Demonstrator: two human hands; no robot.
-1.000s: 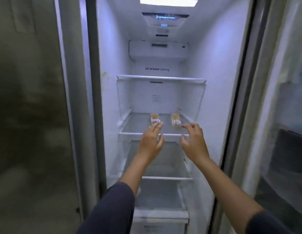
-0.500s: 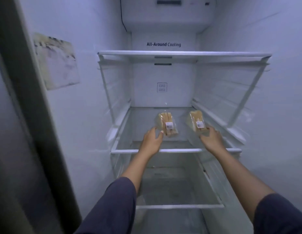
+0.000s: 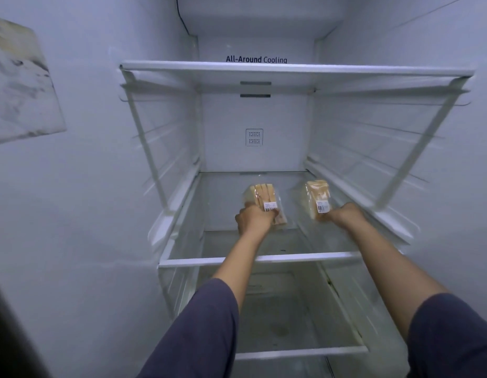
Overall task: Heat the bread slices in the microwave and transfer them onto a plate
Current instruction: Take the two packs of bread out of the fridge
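Middle glass shelf (image 3: 228, 203) of the fridge interior, clear pane with a white front rail. It sits below another glass shelf (image 3: 291, 69) of the same build and above a lower shelf (image 3: 291, 336).

On the middle shelf, two items only:
- Left bread pack (image 3: 264, 196): sliced bread in clear wrap with a white barcode label, lying toward the middle of the pane. Its near end is covered by a hand.
- Right bread pack (image 3: 317, 197): same wrap and label, just beside the shelf's right edge, its near end likewise covered.

The packs are apart, with bare glass between them. Whether the right pack rests fully flat on the pane cannot be told.
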